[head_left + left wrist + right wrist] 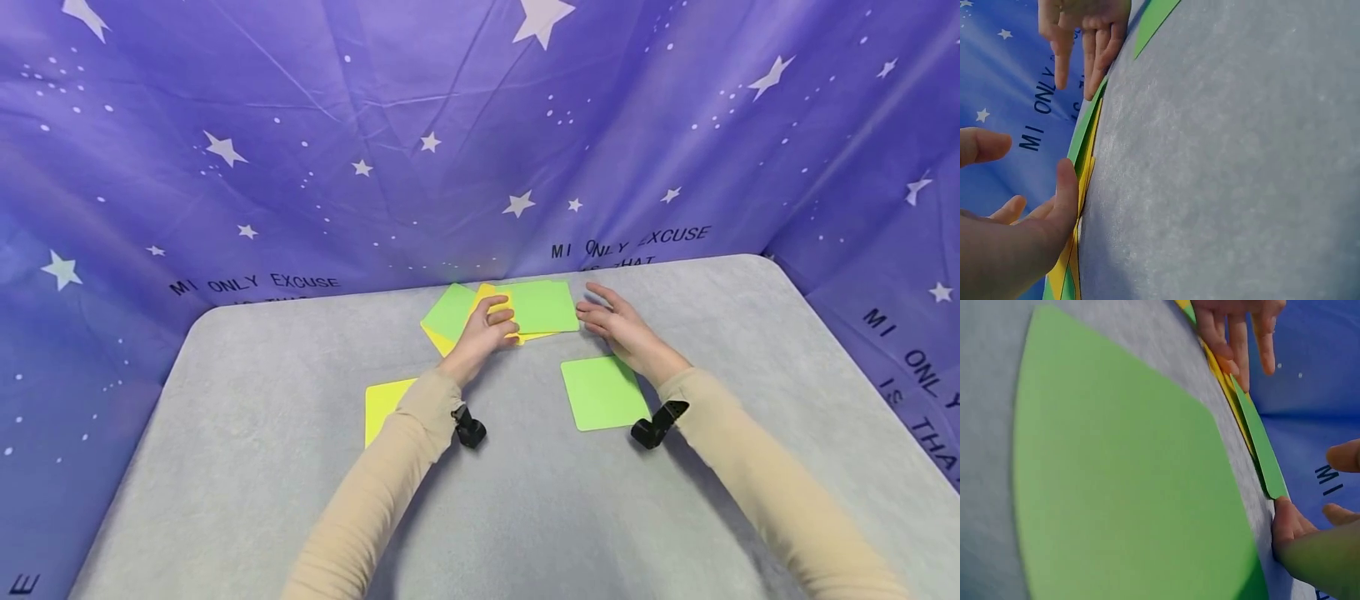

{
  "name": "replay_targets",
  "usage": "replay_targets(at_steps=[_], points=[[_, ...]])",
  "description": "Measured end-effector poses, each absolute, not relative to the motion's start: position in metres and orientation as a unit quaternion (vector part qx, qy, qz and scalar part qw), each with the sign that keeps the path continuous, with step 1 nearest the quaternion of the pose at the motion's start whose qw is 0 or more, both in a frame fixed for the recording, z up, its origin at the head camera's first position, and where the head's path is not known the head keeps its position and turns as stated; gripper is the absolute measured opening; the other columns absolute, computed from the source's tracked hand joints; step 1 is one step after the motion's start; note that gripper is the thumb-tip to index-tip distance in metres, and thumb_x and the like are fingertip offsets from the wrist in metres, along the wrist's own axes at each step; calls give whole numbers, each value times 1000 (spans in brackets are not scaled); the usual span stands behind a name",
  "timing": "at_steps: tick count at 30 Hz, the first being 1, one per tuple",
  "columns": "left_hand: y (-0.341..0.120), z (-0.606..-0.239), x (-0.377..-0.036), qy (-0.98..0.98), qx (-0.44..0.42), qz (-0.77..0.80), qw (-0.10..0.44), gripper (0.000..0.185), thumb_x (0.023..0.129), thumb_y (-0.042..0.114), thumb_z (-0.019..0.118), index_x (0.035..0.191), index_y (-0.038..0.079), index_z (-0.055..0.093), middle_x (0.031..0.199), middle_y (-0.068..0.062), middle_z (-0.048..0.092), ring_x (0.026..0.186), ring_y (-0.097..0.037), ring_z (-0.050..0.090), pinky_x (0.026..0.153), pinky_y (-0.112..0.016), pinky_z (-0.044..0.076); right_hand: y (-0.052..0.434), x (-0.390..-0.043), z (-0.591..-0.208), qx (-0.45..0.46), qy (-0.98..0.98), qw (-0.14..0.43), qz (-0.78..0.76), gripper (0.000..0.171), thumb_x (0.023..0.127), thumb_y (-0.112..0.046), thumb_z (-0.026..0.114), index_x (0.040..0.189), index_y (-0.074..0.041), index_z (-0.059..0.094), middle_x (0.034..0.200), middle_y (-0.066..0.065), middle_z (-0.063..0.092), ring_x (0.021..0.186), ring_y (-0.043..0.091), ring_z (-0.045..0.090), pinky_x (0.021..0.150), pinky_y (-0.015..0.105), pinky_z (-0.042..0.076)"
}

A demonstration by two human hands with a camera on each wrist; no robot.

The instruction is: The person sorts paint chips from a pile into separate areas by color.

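Grey table (247, 467), starry cloth behind: left hand (491, 325) & right hand (618, 327) touching card pile (540, 307), fingers lying relaxed, slightly apart.

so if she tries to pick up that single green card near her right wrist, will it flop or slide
The green card lies dead flat with crisp edges on the grey table cover, so it is probably thin, light and fairly stiff. Flush to the cover, its edge looks hard to catch; it may slide first.
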State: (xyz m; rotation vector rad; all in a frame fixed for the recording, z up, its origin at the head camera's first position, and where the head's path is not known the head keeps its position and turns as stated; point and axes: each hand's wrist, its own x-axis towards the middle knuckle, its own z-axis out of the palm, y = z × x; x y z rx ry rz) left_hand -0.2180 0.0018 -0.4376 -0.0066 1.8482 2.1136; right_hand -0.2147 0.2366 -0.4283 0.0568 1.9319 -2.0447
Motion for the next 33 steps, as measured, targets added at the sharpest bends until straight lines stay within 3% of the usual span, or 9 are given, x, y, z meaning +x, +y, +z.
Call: replay_targets(at_steps=[6,12,16,19,22,33], points=[[-2,-440,-205,688,-5,707,162,55,87,-4,55,140,2,39,130,-23,47,105,-29,57,86,-37,52,233,-201,-426,45,659,177,-729,67,97,1,42,155,-5,10,151,28,26,133,31,34,111,35,27],[-6,-440,-193,699,2,700,147,52,88,-5,55,138,2,41,116,-20,56,95,-25,59,81,-36,53,231,-183,-425,50,642,170,-746,65,96,3,43,154,-1,12,149,29,27,116,20,49,105,31,33],[-10,-443,-185,692,9,709,135,53,88,-8,57,137,0,41,106,-16,59,88,-19,60,81,-34,53,230,-170,-426,47,650,157,-742,64,95,3,47,151,2,19,135,23,46,102,12,56,94,26,42],[-12,-442,-176,687,28,714,132,55,86,-9,59,137,-3,40,104,-17,59,86,-16,60,80,-30,52,229,-162,-428,42,671,138,-727,62,92,5,50,149,4,25,115,11,56,93,10,57,84,24,46],[-11,-443,-168,682,48,719,127,57,84,-10,59,137,-3,40,102,-15,58,84,-14,60,76,-25,49,228,-154,-429,32,707,120,-696,62,90,6,53,148,3,29,103,5,54,85,8,55,75,22,47],[1,-448,-149,669,83,729,119,63,82,-11,58,141,4,40,97,-11,54,83,-15,60,75,-26,50,236,-135,-430,7,785,75,-615,60,88,4,56,145,-5,40,102,11,47,73,8,48,63,22,42]])
